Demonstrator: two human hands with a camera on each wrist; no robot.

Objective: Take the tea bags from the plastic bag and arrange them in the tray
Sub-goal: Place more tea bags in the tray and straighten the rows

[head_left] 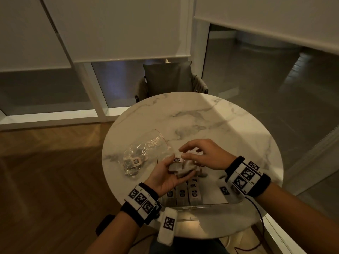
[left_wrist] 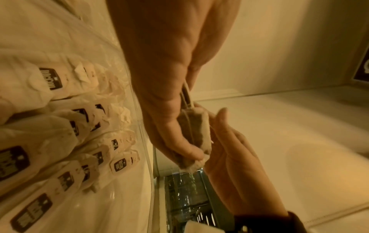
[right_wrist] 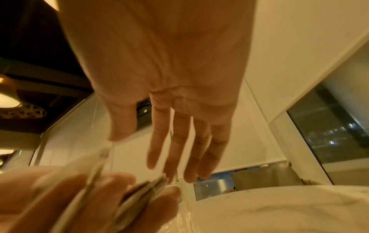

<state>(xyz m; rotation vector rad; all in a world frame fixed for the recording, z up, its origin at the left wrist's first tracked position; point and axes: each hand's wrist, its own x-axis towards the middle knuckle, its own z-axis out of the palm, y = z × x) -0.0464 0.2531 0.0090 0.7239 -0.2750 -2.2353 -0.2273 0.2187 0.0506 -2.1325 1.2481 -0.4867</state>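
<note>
Round marble table (head_left: 229,125); clear tray (head_left: 207,205) at near edge, tea bags rowed inside. Plastic bag (head_left: 145,153) left of your hands. Your left hand (head_left: 165,177) clamps tea bags (head_left: 180,166) above tray; right hand (head_left: 205,154) fingers spread, touching them.

Round white marble-look table top (head_left: 211,121) is smooth and glossy. The crinkly clear plastic bag (head_left: 146,143) shines, the clear tray (head_left: 201,205) looks like glossy acrylic. Soft matt paper tea bags (left_wrist: 83,157), herringbone wood floor (head_left: 45,171).
</note>
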